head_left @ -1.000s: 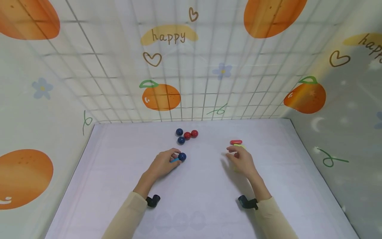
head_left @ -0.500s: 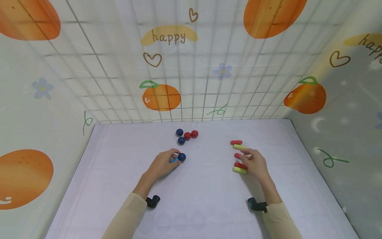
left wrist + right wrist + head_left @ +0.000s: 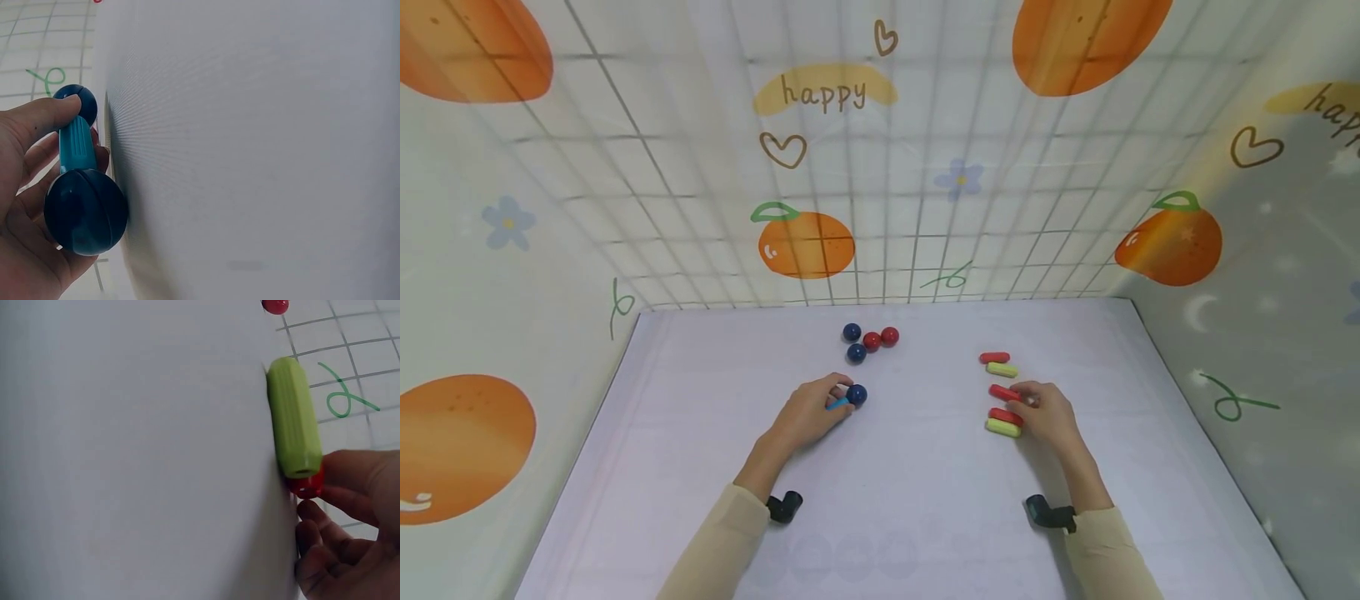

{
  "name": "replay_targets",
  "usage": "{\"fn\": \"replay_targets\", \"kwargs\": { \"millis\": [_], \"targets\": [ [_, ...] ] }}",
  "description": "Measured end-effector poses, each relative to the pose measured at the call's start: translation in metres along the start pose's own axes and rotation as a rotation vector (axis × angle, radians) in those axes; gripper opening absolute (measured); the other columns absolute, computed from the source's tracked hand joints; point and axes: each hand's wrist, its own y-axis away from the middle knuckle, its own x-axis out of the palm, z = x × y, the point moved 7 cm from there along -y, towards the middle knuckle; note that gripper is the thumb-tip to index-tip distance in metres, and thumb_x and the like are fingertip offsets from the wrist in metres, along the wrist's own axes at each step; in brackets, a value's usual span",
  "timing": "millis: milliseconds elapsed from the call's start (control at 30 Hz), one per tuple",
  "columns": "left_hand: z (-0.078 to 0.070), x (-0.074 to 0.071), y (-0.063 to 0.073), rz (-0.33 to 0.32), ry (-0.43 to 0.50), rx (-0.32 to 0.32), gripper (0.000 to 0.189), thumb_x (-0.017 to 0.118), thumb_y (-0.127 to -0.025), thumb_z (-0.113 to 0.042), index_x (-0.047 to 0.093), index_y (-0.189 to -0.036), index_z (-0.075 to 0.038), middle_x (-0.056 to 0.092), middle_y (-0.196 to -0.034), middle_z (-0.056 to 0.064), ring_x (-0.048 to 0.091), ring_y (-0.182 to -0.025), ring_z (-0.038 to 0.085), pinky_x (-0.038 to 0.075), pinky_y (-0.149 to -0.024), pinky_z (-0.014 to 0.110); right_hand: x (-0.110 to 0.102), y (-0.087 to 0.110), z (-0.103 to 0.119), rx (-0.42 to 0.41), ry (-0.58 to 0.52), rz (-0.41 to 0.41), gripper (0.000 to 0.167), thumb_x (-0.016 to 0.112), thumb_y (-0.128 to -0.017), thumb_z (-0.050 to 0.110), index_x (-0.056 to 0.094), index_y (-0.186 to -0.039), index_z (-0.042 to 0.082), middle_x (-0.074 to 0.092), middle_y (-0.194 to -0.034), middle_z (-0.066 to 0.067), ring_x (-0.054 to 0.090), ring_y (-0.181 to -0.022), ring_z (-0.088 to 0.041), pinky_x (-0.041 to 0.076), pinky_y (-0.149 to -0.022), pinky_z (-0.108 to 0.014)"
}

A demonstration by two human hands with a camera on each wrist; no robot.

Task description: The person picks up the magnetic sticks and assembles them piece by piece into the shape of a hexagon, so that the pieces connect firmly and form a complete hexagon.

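Note:
My left hand (image 3: 808, 410) holds a light blue toy rod (image 3: 76, 145) with a dark blue ball (image 3: 86, 212) at one end and another ball (image 3: 90, 109) at the other. The left thumb lies on the farther ball. On the right, my right hand (image 3: 1051, 417) has thumb and fingers at the right end of a red rod (image 3: 1002, 391), seemingly pinching it. Just nearer, another red rod (image 3: 1005, 415) lies against a yellow-green rod (image 3: 1002, 427). In the right wrist view, the green rod (image 3: 294, 419) hides most of the red one; the pinched rod cannot be made out.
Behind the left hand sit two dark blue balls (image 3: 852, 332) and two red balls (image 3: 880, 338), close together. Farther back on the right lie a red rod (image 3: 994, 357) and a yellow-green rod (image 3: 1002, 369). Printed cloth walls (image 3: 887, 250) bound the white table (image 3: 910, 467).
My right hand has come down from above the rods and shifted right and nearer, to the middle red rod's right end, uncovering the rods. My left hand has stayed put.

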Motion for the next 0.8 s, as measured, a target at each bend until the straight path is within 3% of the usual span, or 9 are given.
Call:
{"fn": "replay_targets", "kwargs": {
  "millis": [167,400,633,800],
  "targets": [
    [0.001,0.0,0.0,-0.007,0.006,-0.003,0.039,0.077,-0.09,-0.027,0.065,-0.127,-0.022,0.068,-0.102,-0.005,0.062,-0.092,0.014,0.053,-0.085,0.04,0.0,-0.001,0.002,0.011,0.005,-0.003,0.037,0.069,-0.095,0.018,0.064,-0.128,0.003,0.059,-0.117,-0.019,0.054,-0.101,-0.033,0.055,-0.077,-0.038],
    [0.003,-0.001,0.0,-0.005,0.008,-0.013,0.039,0.076,-0.091,-0.027,0.064,-0.128,-0.022,0.069,-0.103,-0.005,0.062,-0.092,0.014,0.053,-0.085,0.04,0.004,0.002,0.034,-0.069,-0.006,-0.018,0.032,0.07,-0.094,0.017,0.068,-0.123,0.004,0.061,-0.114,-0.018,0.056,-0.093,-0.03,0.053,-0.07,-0.033],
    [0.005,-0.002,0.001,-0.013,0.006,-0.019,0.04,0.076,-0.091,-0.027,0.064,-0.128,-0.023,0.068,-0.102,-0.007,0.062,-0.091,0.013,0.053,-0.084,0.039,0.032,0.0,0.073,-0.174,-0.049,0.021,0.026,0.07,-0.092,0.012,0.071,-0.117,0.006,0.065,-0.111,-0.012,0.053,-0.076,-0.023,0.047,-0.059,-0.031],
    [0.005,-0.003,0.001,-0.013,0.007,-0.014,0.04,0.076,-0.091,-0.027,0.063,-0.129,-0.023,0.068,-0.103,-0.006,0.062,-0.092,0.014,0.053,-0.084,0.04,0.055,-0.003,0.092,-0.204,-0.069,0.061,0.025,0.073,-0.091,0.013,0.073,-0.116,0.011,0.066,-0.107,-0.006,0.054,-0.076,-0.022,0.048,-0.062,-0.03]
  ]
}}
